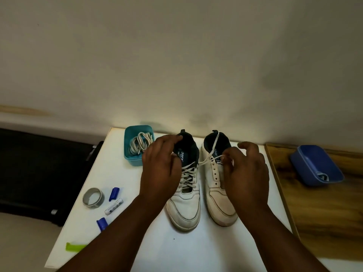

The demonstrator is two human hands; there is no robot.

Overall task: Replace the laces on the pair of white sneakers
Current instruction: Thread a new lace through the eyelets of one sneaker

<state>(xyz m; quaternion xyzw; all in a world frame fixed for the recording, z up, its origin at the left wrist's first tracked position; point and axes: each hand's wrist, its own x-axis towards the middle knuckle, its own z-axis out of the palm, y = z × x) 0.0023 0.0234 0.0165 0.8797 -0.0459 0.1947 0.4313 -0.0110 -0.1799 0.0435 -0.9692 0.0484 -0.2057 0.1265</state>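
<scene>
Two white sneakers stand side by side on the white table, toes toward me. The left sneaker is laced with grey-white laces. The right sneaker shows empty eyelets, and a white lace runs across its opening. My left hand rests over the left sneaker's collar and pinches the lace near its tongue. My right hand pinches the white lace over the right sneaker's top eyelets. A teal box at the back left holds a bundle of laces.
A roll of grey tape, a white marker, two blue caps and a green strip lie at the table's left. A blue tray with a lace in it sits on the wooden surface at right. A wall rises behind.
</scene>
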